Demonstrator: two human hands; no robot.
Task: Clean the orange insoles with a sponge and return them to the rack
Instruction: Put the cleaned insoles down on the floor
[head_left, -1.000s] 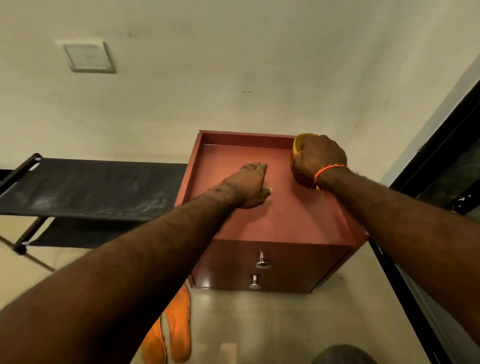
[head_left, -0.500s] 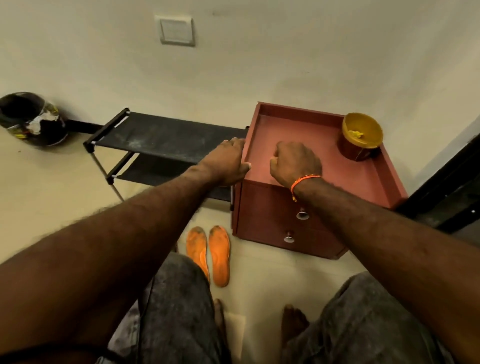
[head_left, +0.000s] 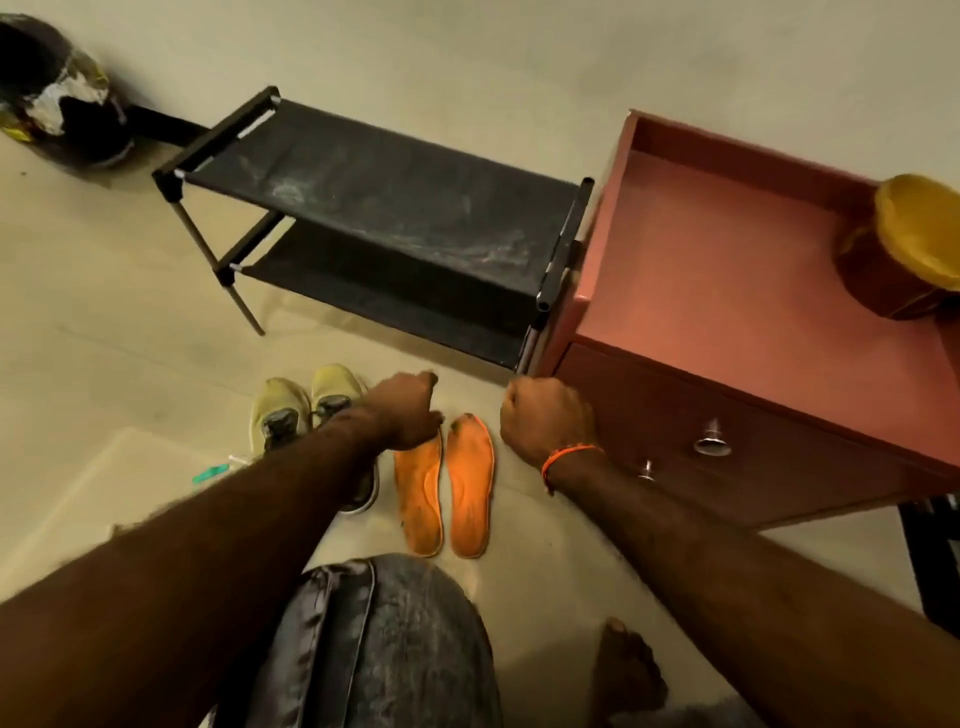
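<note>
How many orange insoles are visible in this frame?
2. Both lie side by side on the floor before the rack: left insole, its toe under the left hand; right insole beside it.

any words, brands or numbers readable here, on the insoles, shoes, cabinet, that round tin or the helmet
None can be read.
Insoles: no legible print, only dirt marks.
Shoes: no logo can be made out.
Cabinet: plain, no label.
Round tin: no readable text.
Helmet: pale patches, too blurred to read.
</note>
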